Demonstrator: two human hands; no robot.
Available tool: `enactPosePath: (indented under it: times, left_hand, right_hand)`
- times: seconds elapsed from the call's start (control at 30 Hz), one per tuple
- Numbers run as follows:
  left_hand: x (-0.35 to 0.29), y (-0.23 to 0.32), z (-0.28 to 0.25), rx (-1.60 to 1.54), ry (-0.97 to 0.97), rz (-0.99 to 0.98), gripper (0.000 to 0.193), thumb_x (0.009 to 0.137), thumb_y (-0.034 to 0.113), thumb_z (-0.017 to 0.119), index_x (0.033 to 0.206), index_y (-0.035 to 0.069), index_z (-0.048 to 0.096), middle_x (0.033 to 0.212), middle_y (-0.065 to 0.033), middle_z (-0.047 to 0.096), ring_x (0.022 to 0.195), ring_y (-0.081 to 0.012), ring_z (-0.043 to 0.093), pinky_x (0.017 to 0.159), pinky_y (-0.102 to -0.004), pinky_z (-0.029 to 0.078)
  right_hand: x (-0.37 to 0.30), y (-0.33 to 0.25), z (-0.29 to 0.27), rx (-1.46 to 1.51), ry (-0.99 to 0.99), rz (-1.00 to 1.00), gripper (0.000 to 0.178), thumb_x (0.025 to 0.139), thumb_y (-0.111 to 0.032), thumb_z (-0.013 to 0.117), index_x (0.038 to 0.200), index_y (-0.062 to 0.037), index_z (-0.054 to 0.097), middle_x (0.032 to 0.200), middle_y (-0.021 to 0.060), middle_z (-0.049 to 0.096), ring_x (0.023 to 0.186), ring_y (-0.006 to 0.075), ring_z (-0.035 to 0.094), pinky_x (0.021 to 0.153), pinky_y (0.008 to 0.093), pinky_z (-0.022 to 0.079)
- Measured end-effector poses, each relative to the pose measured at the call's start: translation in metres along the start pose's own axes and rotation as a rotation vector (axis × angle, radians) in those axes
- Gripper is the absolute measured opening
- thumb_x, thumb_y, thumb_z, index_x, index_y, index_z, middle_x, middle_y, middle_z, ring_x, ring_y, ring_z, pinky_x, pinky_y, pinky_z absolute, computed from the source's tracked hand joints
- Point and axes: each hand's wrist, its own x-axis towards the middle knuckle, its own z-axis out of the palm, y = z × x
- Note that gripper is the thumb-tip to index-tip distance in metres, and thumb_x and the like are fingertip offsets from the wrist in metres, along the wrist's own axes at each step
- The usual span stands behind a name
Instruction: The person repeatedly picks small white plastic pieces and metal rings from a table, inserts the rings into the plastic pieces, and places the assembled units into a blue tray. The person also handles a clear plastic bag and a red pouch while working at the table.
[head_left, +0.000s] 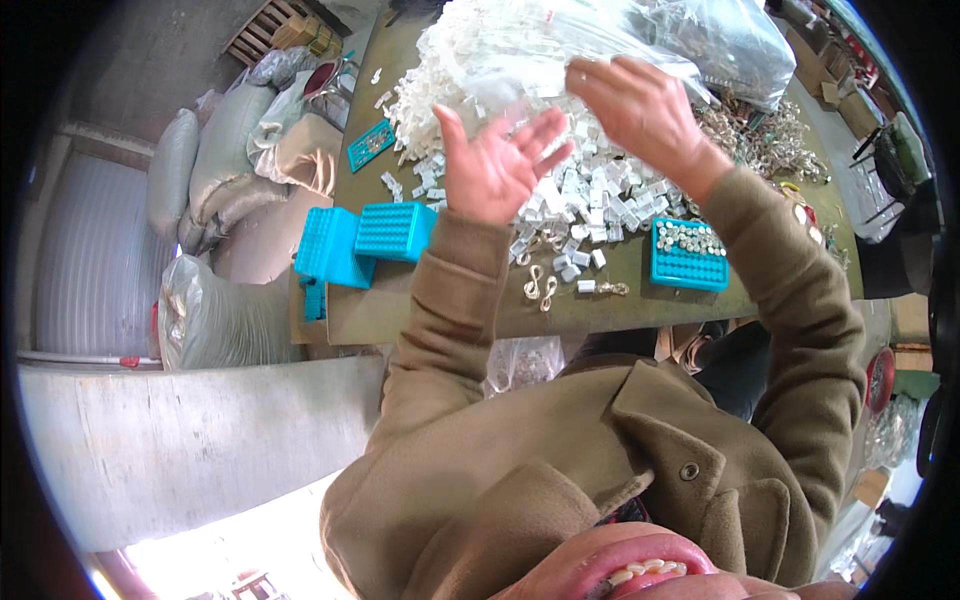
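My left hand (490,165) is raised over the table with its palm up, thumb and fingers spread, holding nothing. To its right my right hand (645,115) hangs in the air, palm down, its fingers stretched out and slightly blurred; nothing shows in it. Below both hands spreads a heap of small white plastic pieces (590,205). Near the front edge lie metal loops (534,282) and a white piece with a metal part (600,288). A teal rack (688,272) below my right forearm holds several round whitish pieces in its far half.
Two teal blocks with holes (395,228) (328,243) stand at the table's left corner, with a flat teal rack (371,146) beyond them. A clear plastic bag (725,45) lies at the back, beside tangled metal parts (765,140). Full sacks (228,150) fill the left floor.
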Motion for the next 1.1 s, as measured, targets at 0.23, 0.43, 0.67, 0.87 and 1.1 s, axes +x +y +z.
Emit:
enactPosePath:
  times: [0.23, 0.43, 0.67, 0.87, 1.1]
  left_hand:
    - [0.003, 0.001, -0.001, 0.081, 0.110, 0.067, 0.050, 0.105, 0.040, 0.039, 0.130, -0.001, 0.048, 0.131, -0.0208, 0.058, 0.119, -0.0332, 0.056, 0.107, -0.0538, 0.042]
    - [-0.057, 0.021, 0.003, 0.156, -0.012, 0.285, 0.045, 0.103, 0.026, 0.049, 0.141, 0.002, 0.048, 0.130, -0.0131, 0.061, 0.119, -0.0241, 0.058, 0.103, -0.0421, 0.045]
    - [-0.167, 0.038, 0.045, 0.870, 0.114, 0.498, 0.045, 0.105, 0.030, 0.043, 0.134, -0.002, 0.055, 0.139, -0.0143, 0.055, 0.125, -0.0260, 0.055, 0.105, -0.0384, 0.042]
    - [-0.219, -0.010, 0.085, 0.175, 0.118, 0.504, 0.065, 0.102, 0.048, 0.037, 0.153, 0.008, 0.031, 0.157, -0.0125, 0.032, 0.145, -0.0301, 0.027, 0.121, -0.0471, 0.019]
    - [-0.215, -0.060, 0.096, 0.055, -0.259, 0.593, 0.075, 0.100, 0.057, 0.037, 0.155, 0.008, 0.024, 0.161, -0.0124, 0.023, 0.147, -0.0290, 0.023, 0.121, -0.0453, 0.018]
  right_hand:
    - [-0.051, -0.060, -0.021, 0.082, -0.084, -0.073, 0.027, 0.075, -0.009, 0.065, 0.102, -0.0085, 0.066, 0.107, 0.0002, 0.063, 0.082, 0.0144, 0.061, 0.071, 0.0300, 0.053]
    - [-0.035, -0.107, -0.047, 0.433, -0.045, -0.091, 0.021, 0.079, -0.018, 0.073, 0.093, -0.0061, 0.064, 0.099, 0.0064, 0.064, 0.082, 0.0222, 0.064, 0.071, 0.0349, 0.053]
    - [0.032, -0.133, -0.070, 0.795, 0.150, 0.643, 0.029, 0.089, -0.011, 0.063, 0.116, 0.0004, 0.061, 0.110, 0.0176, 0.064, 0.100, 0.0342, 0.063, 0.085, 0.0406, 0.049]
    - [0.050, -0.210, -0.056, 0.916, 0.324, 0.422, 0.052, 0.095, -0.018, 0.055, 0.142, 0.0003, 0.041, 0.138, 0.0260, 0.047, 0.130, 0.0380, 0.046, 0.106, 0.0431, 0.038]
    - [-0.009, -0.284, -0.074, 0.745, 0.118, 0.318, 0.073, 0.098, -0.051, 0.046, 0.152, -0.0056, 0.029, 0.157, 0.0196, 0.026, 0.148, 0.0344, 0.020, 0.118, 0.0488, 0.015]
